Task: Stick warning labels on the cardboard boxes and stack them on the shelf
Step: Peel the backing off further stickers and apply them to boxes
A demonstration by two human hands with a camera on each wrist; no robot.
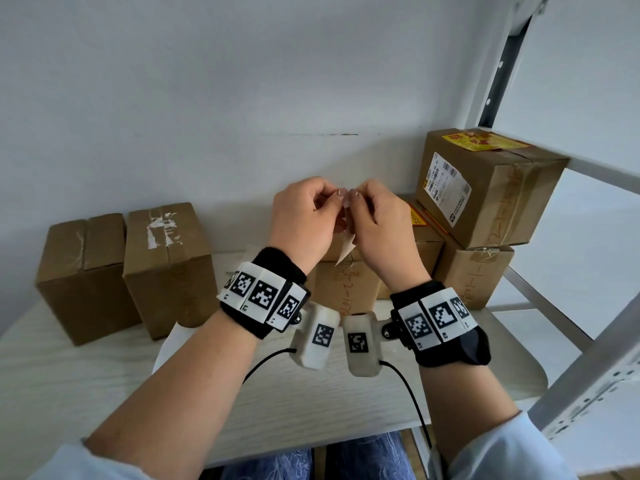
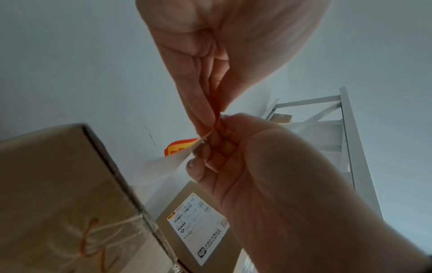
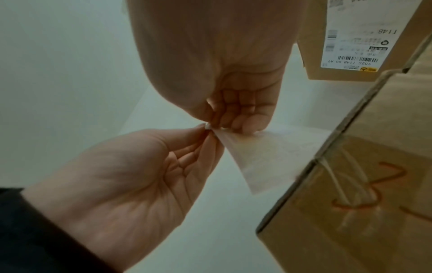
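Risk here lies in the peel itself. Head view: both hands meet at frame centre above the surface [image 1: 104, 375], the left hand [image 1: 301, 220] and the right hand [image 1: 377, 226] each curled into a fingertip pinch on one corner of a label [image 1: 346, 251], whose pale backing hangs down between the wrists. If the corner fails to split, the label could tear or crease; once freed, it might fold onto itself or cling to a finger. Two plain boxes [image 1: 128, 271] stand at the left, closed; what they contain cannot be told. At the right, a box [image 1: 485, 192] carrying a yellow-red warning label on top sits upon lower boxes within the shelf [image 1: 588, 161] frame. It rests skewed and overhanging, so further stacking could tip it.

Left wrist view: the left hand [image 2: 268, 184] is in the lower right and the right hand [image 2: 210, 55] at the top. Their fingertips are touching. The orange label [image 2: 180, 147] edge shows behind its backing at centre. A sealed box [image 2: 58, 203] fills the lower left.

Right wrist view: the backing [image 3: 257, 157] fans out at centre, held taut by both pinches. Box sides crowd the right edge, all shut.
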